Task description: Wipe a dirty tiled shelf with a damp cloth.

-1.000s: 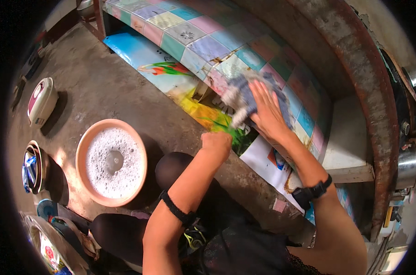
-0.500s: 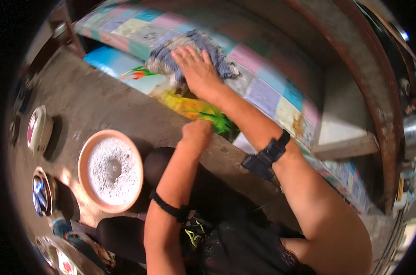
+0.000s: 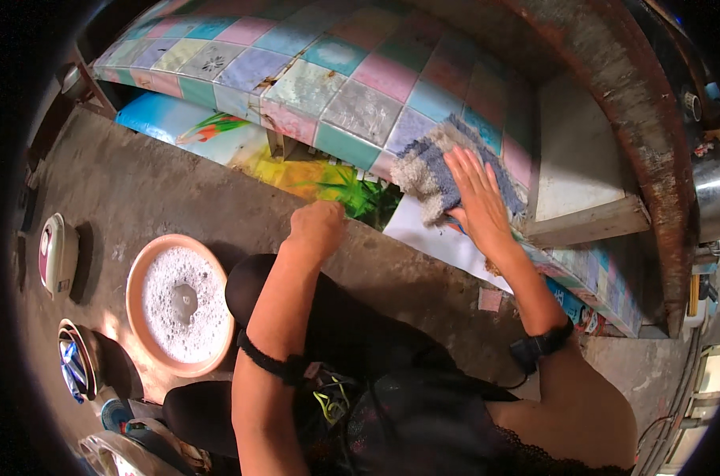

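Note:
My right hand (image 3: 481, 208) lies flat with outstretched fingers on a blue-grey and beige towelling rag (image 3: 431, 170). The rag is bunched over the front edge of a ledge covered in pastel tiles (image 3: 364, 111), and part of it hangs down the ledge's face. Held in a fist, my left hand (image 3: 316, 230) is raised beyond my knee, apart from the ledge, and nothing shows sticking out of it. Below the ledge, a printed sheet (image 3: 296, 170) with yellow, green and blue patterns stands behind the left hand.
A peach-coloured basin (image 3: 134, 305) of sudsy water stands on the concrete floor (image 3: 150, 186) at my left. Farther left are a white and maroon case (image 3: 58, 254) and nested bowls (image 3: 94, 361) holding a blue packet. A rusty curved edge (image 3: 626, 119) rises at the right.
My right hand and the rag have moved right along the ledge, baring the tiles they covered. The left fist has shifted slightly left, and the whole view has moved a little.

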A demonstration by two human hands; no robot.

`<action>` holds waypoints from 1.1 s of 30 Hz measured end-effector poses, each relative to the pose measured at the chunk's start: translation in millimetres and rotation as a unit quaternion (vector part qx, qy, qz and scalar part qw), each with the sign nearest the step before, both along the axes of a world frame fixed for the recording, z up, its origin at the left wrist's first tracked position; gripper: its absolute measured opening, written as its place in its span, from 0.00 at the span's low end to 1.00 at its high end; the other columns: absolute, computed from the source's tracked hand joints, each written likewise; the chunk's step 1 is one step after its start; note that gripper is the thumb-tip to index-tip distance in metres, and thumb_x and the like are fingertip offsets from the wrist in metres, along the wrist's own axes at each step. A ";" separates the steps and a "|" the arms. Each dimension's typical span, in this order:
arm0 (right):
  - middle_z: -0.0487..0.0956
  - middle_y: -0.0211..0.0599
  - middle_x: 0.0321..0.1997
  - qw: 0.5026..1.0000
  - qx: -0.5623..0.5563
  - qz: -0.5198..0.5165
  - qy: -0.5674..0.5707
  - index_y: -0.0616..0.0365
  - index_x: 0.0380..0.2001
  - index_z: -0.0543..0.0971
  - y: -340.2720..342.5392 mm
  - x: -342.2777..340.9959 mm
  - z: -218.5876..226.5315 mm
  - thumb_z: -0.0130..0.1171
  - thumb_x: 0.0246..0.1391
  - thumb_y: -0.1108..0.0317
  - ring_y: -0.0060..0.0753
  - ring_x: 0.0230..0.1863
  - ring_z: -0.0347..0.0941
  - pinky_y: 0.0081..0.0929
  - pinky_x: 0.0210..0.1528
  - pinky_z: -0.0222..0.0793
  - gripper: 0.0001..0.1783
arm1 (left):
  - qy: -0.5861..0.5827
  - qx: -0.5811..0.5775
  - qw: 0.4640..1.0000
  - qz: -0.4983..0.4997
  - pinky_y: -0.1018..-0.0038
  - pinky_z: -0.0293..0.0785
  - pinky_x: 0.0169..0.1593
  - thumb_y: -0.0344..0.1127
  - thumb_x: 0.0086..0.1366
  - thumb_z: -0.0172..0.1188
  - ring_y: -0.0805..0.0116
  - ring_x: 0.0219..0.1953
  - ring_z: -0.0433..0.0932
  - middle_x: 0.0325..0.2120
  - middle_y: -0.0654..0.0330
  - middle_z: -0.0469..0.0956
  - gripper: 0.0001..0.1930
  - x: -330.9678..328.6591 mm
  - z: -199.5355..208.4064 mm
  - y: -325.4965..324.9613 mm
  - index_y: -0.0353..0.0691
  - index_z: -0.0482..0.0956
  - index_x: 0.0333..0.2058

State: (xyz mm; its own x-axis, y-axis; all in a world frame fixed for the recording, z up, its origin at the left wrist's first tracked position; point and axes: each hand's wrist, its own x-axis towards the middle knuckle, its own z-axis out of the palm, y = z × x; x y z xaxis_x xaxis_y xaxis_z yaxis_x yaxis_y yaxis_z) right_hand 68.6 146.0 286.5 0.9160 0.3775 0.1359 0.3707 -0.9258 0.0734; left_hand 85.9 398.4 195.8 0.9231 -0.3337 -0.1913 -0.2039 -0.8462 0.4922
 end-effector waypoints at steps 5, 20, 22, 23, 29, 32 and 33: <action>0.49 0.38 0.65 0.998 0.006 0.058 -0.004 0.53 0.60 0.50 39.0 38.0 -4.3 0.65 0.34 0.71 0.38 0.66 0.43 0.43 0.65 0.37 0.49 | 0.010 0.017 1.000 -0.009 0.60 0.70 0.40 0.42 0.55 0.52 0.51 0.37 0.75 0.31 0.50 0.76 0.13 2.7 -1.0 6.3 0.43 0.77 0.34; 0.49 0.34 0.66 0.992 0.061 0.102 -0.034 0.48 0.61 0.51 45.8 33.2 -10.5 0.58 0.42 0.71 0.34 0.67 0.41 0.39 0.66 0.36 0.43 | 0.020 0.031 0.999 -0.005 0.62 0.70 0.43 0.42 0.55 0.52 0.51 0.39 0.74 0.33 0.48 0.76 0.15 -3.1 -4.4 11.4 0.41 0.77 0.38; 0.49 0.34 0.66 0.999 0.039 0.035 -0.005 0.48 0.61 0.50 8.7 4.3 -2.0 0.59 0.40 0.73 0.34 0.67 0.41 0.39 0.66 0.37 0.44 | 0.010 0.040 0.999 -0.004 0.62 0.70 0.43 0.42 0.55 0.52 0.51 0.39 0.74 0.33 0.48 0.76 0.15 -5.5 -3.6 9.6 0.42 0.77 0.38; 0.51 0.35 0.65 0.999 0.046 0.012 -0.001 0.47 0.61 0.51 -7.3 -8.4 -2.0 0.59 0.39 0.75 0.35 0.66 0.43 0.40 0.66 0.38 0.44 | 0.019 0.040 0.999 0.000 0.62 0.70 0.43 0.43 0.55 0.52 0.51 0.39 0.74 0.33 0.48 0.76 0.15 -5.5 -6.4 8.9 0.42 0.77 0.38; 0.49 0.34 0.65 1.000 0.003 -0.004 -0.011 0.49 0.60 0.51 -6.4 -2.1 -5.3 0.62 0.36 0.75 0.38 0.66 0.42 0.42 0.65 0.40 0.47 | 0.011 0.025 1.000 0.002 0.61 0.71 0.40 0.42 0.55 0.53 0.51 0.37 0.75 0.31 0.49 0.76 0.13 -11.1 -5.6 10.8 0.43 0.78 0.35; 0.48 0.37 0.65 0.999 -0.031 0.019 -0.013 0.52 0.60 0.49 26.5 24.9 -9.0 0.63 0.37 0.74 0.40 0.66 0.42 0.43 0.65 0.40 0.47 | 0.009 0.033 0.999 0.014 0.61 0.71 0.39 0.41 0.54 0.53 0.51 0.36 0.75 0.30 0.49 0.76 0.12 -11.3 -6.3 15.2 0.42 0.77 0.34; 0.48 0.38 0.65 0.999 -0.005 0.041 -0.014 0.53 0.60 0.50 37.7 34.5 -12.3 0.63 0.37 0.74 0.40 0.66 0.42 0.43 0.65 0.39 0.47 | 0.005 0.036 0.999 0.014 0.61 0.71 0.38 0.41 0.54 0.53 0.51 0.35 0.75 0.29 0.49 0.76 0.12 -10.6 -6.2 15.5 0.42 0.77 0.33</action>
State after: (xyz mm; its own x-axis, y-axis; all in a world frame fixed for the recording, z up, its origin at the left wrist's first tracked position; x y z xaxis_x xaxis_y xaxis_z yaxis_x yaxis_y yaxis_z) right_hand 103.1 183.8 274.2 0.8774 0.4532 0.1575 0.4436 -0.8913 0.0938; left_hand 75.3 413.9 189.6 0.9295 -0.2930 -0.2241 -0.1750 -0.8850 0.4314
